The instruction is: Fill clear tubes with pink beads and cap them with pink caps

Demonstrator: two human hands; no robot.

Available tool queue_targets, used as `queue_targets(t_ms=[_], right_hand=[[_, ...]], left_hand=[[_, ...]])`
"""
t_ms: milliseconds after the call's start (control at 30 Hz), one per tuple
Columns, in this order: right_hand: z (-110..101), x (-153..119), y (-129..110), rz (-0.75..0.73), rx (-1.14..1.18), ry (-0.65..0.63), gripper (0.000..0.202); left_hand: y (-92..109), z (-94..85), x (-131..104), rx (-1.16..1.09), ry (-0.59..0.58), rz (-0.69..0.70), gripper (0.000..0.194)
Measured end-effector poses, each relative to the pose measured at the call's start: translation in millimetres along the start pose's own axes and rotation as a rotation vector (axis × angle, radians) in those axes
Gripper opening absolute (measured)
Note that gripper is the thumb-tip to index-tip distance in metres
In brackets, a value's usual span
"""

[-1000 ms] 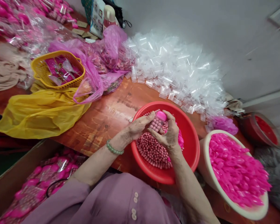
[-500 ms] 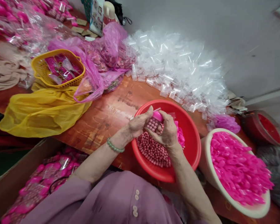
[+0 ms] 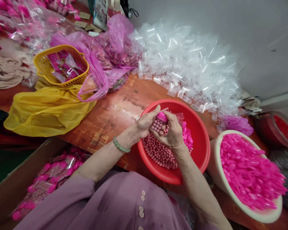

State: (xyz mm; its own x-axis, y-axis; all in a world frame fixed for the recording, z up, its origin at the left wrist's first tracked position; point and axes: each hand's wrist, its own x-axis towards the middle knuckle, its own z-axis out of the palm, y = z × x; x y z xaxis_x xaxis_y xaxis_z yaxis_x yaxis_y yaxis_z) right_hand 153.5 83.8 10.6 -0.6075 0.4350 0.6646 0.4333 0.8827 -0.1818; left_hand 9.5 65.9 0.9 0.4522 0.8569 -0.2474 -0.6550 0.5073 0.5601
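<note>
Between both hands is a small clear container (image 3: 155, 126) of pinkish-brown balls with a bright pink cap (image 3: 162, 117). My left hand (image 3: 146, 124) holds its left side, thumb up near the cap. My right hand (image 3: 173, 131) wraps round its right side, and its fingers partly hide the container. Beneath the hands stands a red basin (image 3: 204, 153) with many loose pinkish-brown balls (image 3: 158, 151) in it. Bright pink plastic pieces (image 3: 187, 135) lie at the basin's right inside.
A cream bucket (image 3: 220, 172) of pink plastic parts stands at right. Clear plastic pieces (image 3: 187, 60) are heaped at the back. Left are a yellow basket (image 3: 45, 72), a yellow bag (image 3: 45, 111) and a purple bag (image 3: 103, 83). A box (image 3: 19, 169) of filled containers sits lower left.
The view has shifted slightly, so the basin and bucket appear a little further right. Both hands keep hold of the capped container in nearly the same pose.
</note>
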Motion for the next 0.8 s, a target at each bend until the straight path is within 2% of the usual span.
queue_targets(t_ms=[100, 300, 467, 600, 800], right_hand=[[-2, 0, 1, 0.017, -0.006, -0.009, 0.07], [-5, -2, 4, 0.048, 0.011, -0.066, 0.075], [-4, -3, 4, 0.045, 0.019, -0.043, 0.077], [-5, -3, 4, 0.061, -0.004, -0.072, 0.078], [-4, -3, 4, 0.071, -0.02, -0.078, 0.077]], left_hand=[[4, 5.3, -4, -0.019, -0.041, 0.007, 0.063], [10, 12.9, -10, -0.015, -0.033, -0.001, 0.063], [8, 7.7, -8, 0.002, -0.088, 0.024, 0.064], [4, 1.5, -5, 0.023, -0.153, 0.036, 0.065], [4, 3.6, -6, 0.021, -0.133, 0.042, 0.065]])
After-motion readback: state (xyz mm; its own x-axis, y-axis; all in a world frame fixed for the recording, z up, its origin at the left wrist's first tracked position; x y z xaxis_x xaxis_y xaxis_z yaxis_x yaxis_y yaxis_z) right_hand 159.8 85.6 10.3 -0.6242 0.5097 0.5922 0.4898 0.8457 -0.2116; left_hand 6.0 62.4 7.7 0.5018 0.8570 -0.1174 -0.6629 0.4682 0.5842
